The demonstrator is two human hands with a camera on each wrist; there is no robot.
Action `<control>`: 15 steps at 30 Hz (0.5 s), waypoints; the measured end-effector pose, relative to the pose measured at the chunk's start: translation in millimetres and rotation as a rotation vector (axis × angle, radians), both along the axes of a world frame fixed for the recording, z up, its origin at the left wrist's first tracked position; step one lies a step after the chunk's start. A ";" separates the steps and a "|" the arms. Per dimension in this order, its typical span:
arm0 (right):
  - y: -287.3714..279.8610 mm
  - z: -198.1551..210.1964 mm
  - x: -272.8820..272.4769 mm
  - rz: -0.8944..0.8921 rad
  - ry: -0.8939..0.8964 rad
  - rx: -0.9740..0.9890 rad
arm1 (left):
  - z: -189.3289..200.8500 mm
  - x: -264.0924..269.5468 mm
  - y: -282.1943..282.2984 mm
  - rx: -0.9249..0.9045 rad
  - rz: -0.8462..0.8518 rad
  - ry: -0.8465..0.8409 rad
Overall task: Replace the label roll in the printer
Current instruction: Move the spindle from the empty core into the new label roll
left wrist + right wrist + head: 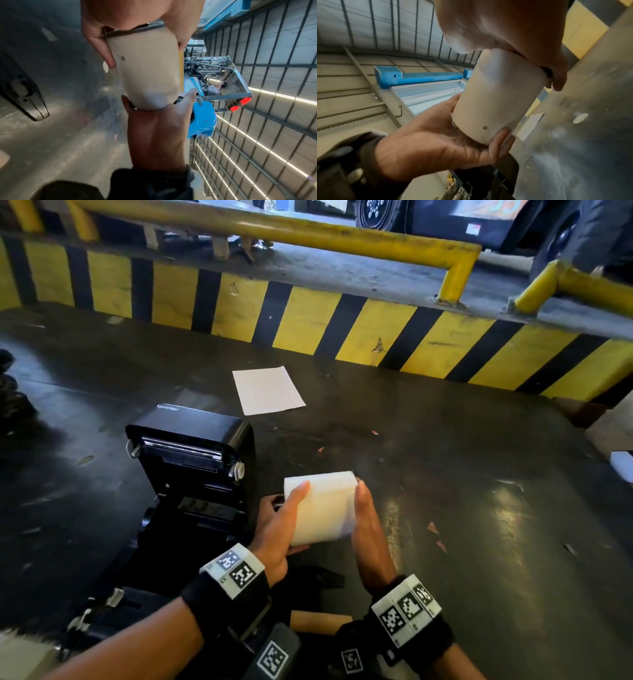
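Observation:
I hold a white label roll point(323, 508) above the dark floor, just right of the black printer point(191, 474), which stands with its lid raised and its bay bare. My left hand point(287, 518) grips the roll's left end, thumb on top and fingers underneath. At the right end, my right hand point(366, 518) cups the roll. The left wrist view shows the roll point(145, 70) between my left hand point(137, 20) and my right hand point(157, 128). From the right wrist, the roll point(498, 97) spans my right hand point(513, 27) and left hand point(445, 142).
A bare brown cardboard core point(322, 621) lies on the floor near my wrists. A white sheet point(267, 390) lies beyond the printer. A yellow-and-black striped kerb point(308, 316) with yellow rails point(308, 234) bounds the far side. A blue forklift point(204, 119) stands off to the right.

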State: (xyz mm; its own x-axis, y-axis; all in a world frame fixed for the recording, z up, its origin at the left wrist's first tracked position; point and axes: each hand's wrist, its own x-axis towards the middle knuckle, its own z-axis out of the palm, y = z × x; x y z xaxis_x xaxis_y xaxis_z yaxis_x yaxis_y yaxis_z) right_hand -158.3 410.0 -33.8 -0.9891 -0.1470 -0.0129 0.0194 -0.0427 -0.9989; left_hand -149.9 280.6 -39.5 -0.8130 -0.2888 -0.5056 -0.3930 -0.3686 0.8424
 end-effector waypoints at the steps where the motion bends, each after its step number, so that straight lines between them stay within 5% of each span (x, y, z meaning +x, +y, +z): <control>1: 1.8 -1.3 1.5 -0.009 -0.025 -0.022 | 1.2 -0.1 4.1 -0.009 -0.018 -0.007; 13: 66.7 -23.4 0.9 -0.275 -0.408 -0.148 | -11.9 -23.5 22.5 -0.104 -0.477 -0.129; 15: 79.8 -23.9 2.8 -0.304 -0.439 -0.195 | -26.4 -27.5 22.2 -0.253 -0.544 -0.117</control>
State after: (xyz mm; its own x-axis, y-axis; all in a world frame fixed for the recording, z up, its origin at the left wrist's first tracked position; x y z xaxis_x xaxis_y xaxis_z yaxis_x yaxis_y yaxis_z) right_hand -155.5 489.8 -57.7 -0.8953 0.1030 -0.4335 0.3889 -0.2942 -0.8731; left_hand -177.4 302.8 -66.0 -0.8208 0.0298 -0.5704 -0.5639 0.1168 0.8176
